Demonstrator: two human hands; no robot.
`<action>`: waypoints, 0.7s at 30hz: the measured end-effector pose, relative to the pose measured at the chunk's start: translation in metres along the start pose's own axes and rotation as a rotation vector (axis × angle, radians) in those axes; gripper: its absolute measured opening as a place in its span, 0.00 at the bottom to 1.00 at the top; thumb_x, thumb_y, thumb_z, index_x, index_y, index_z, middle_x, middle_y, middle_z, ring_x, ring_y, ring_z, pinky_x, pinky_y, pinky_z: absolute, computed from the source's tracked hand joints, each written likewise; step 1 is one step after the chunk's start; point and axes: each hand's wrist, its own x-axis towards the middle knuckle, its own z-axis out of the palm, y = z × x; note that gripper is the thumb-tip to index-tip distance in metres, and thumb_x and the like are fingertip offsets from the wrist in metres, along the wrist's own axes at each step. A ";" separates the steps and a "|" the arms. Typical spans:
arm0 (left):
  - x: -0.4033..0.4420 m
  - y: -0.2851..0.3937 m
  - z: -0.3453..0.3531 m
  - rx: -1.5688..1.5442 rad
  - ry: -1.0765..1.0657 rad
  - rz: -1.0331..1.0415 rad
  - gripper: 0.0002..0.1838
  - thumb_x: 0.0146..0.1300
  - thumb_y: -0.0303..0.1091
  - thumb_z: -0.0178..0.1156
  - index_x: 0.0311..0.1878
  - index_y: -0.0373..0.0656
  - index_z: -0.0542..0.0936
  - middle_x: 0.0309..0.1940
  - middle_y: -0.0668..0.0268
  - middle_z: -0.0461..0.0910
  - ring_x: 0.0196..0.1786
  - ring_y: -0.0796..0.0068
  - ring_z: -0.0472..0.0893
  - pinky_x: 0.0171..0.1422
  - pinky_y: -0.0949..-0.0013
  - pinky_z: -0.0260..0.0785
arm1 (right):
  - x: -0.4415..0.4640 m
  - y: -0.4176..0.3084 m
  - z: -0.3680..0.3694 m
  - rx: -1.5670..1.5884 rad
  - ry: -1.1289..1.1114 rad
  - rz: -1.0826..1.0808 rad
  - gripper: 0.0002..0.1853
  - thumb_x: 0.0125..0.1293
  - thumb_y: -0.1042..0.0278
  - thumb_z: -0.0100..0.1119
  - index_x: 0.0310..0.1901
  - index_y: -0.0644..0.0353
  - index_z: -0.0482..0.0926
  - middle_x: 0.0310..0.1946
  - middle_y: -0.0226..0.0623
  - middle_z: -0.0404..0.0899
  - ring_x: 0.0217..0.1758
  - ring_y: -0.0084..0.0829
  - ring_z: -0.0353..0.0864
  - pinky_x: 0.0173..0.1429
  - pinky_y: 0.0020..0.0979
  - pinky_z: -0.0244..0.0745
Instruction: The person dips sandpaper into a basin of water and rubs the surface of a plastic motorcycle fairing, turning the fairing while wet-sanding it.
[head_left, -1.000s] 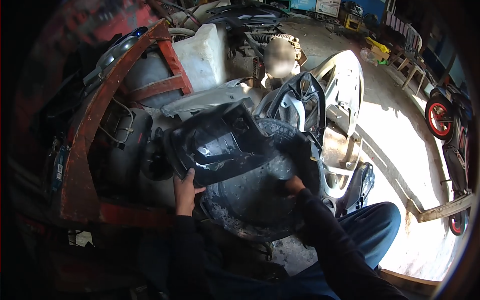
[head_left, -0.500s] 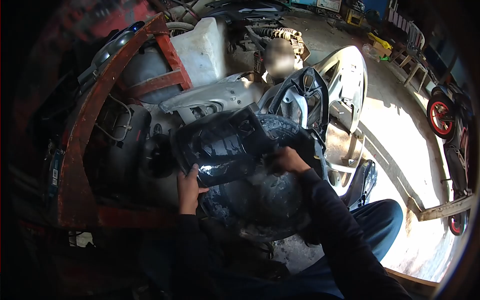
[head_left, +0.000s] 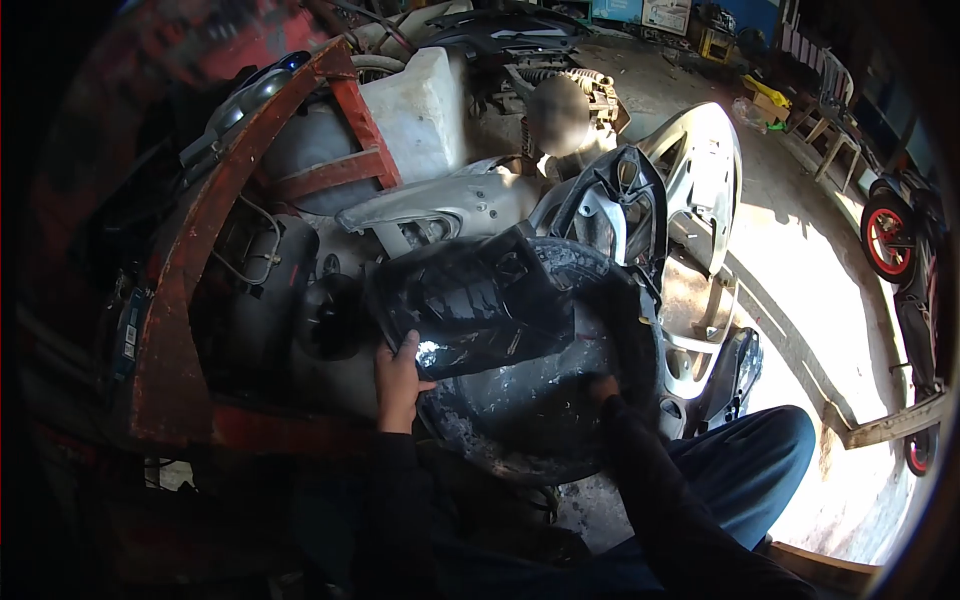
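A wet, dark plastic panel (head_left: pixel 470 300) is tilted over the left part of a round black basin (head_left: pixel 520 400). My left hand (head_left: pixel 400 382) grips the panel's lower left edge, with the thumb on its face. Low inside the basin, at its right side, is my right hand (head_left: pixel 604 388); its fingers are dark and hard to see, and whatever they hold is hidden. Water with bright reflections shows in the basin.
Grey fairing pieces (head_left: pixel 440 210) and a silver frame-like part (head_left: pixel 700 170) stand behind the basin. A rusty red metal frame (head_left: pixel 180 270) is at the left. A motorcycle (head_left: pixel 900 260) stands at the far right, near a wooden beam (head_left: pixel 895 420).
My right hand rose from the basin to the panel's right edge, then dropped back into the basin. My left hand kept its grip. The view has shifted slightly.
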 end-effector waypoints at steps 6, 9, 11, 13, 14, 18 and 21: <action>-0.001 0.003 0.004 -0.006 0.001 0.008 0.25 0.69 0.45 0.60 0.62 0.41 0.72 0.51 0.58 0.79 0.50 0.62 0.83 0.33 0.53 0.85 | 0.010 -0.078 -0.073 0.310 -0.301 -0.375 0.13 0.62 0.70 0.59 0.46 0.65 0.85 0.44 0.44 0.86 0.43 0.35 0.88 0.44 0.33 0.84; 0.002 0.004 0.003 0.003 -0.046 0.014 0.25 0.69 0.45 0.60 0.62 0.41 0.73 0.52 0.59 0.79 0.51 0.64 0.82 0.34 0.54 0.85 | -0.038 -0.186 -0.166 0.615 -0.257 -0.640 0.13 0.59 0.73 0.60 0.43 0.72 0.84 0.34 0.41 0.87 0.39 0.30 0.87 0.37 0.32 0.84; 0.002 0.003 0.005 -0.002 -0.048 0.016 0.25 0.69 0.45 0.60 0.62 0.41 0.73 0.52 0.59 0.79 0.51 0.64 0.82 0.33 0.55 0.84 | -0.067 -0.242 -0.207 0.477 -0.116 -0.444 0.14 0.57 0.74 0.59 0.45 0.68 0.84 0.35 0.46 0.86 0.41 0.41 0.87 0.44 0.37 0.83; 0.001 0.003 0.007 -0.011 -0.048 0.021 0.24 0.69 0.45 0.60 0.62 0.41 0.73 0.53 0.60 0.79 0.51 0.65 0.82 0.32 0.57 0.84 | -0.070 -0.256 -0.226 0.348 -0.003 -0.557 0.15 0.57 0.74 0.59 0.46 0.65 0.84 0.36 0.48 0.86 0.42 0.46 0.87 0.47 0.39 0.82; 0.001 0.004 0.008 -0.003 -0.056 0.027 0.25 0.69 0.45 0.60 0.63 0.41 0.73 0.53 0.60 0.79 0.51 0.66 0.82 0.31 0.58 0.84 | -0.070 -0.258 -0.233 0.300 0.051 -0.648 0.14 0.58 0.74 0.59 0.46 0.63 0.84 0.37 0.49 0.85 0.43 0.48 0.86 0.49 0.40 0.80; -0.003 0.011 0.011 0.016 -0.073 0.056 0.25 0.69 0.45 0.59 0.63 0.42 0.74 0.54 0.60 0.79 0.50 0.67 0.82 0.28 0.63 0.82 | -0.084 -0.250 -0.259 0.137 0.140 -0.842 0.13 0.63 0.74 0.58 0.48 0.63 0.84 0.40 0.48 0.86 0.43 0.45 0.87 0.48 0.37 0.80; -0.004 0.014 0.012 0.056 -0.018 0.074 0.24 0.69 0.46 0.59 0.63 0.42 0.75 0.51 0.61 0.81 0.47 0.68 0.83 0.28 0.65 0.80 | -0.106 -0.234 -0.279 0.104 0.098 -0.783 0.14 0.63 0.75 0.56 0.49 0.65 0.83 0.40 0.48 0.86 0.45 0.42 0.88 0.51 0.36 0.80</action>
